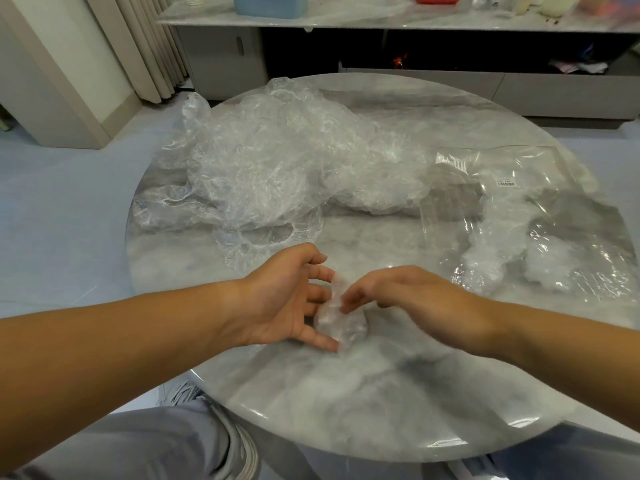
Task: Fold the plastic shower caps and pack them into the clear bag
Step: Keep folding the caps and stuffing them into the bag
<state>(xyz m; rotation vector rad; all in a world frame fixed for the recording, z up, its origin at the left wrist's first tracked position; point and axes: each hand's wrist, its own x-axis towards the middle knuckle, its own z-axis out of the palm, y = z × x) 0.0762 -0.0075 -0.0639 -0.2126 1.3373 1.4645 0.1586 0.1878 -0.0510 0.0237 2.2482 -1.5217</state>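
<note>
Near the front centre of the round marble table [346, 403], a folded shower cap [346, 327] lies between both hands. The left hand [284, 299] touches it with spread fingers. The right hand [412, 291] rests its fingertips on it; blur hides any pinch. Bare marble extends to the near rim. The unfolded cap pile [270, 168] reaches the far-left rim. The clear bag [554, 174] lies at the right rim; its white sticker [506, 182] is unreadable.

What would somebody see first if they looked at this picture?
Most likely the big crumpled heap of clear plastic shower caps at the far left of the round marble table. Next, near the front edge, the left hand and right hand touch a small folded shower cap between them. On the right lies the clear bag with some caps already inside.
</note>
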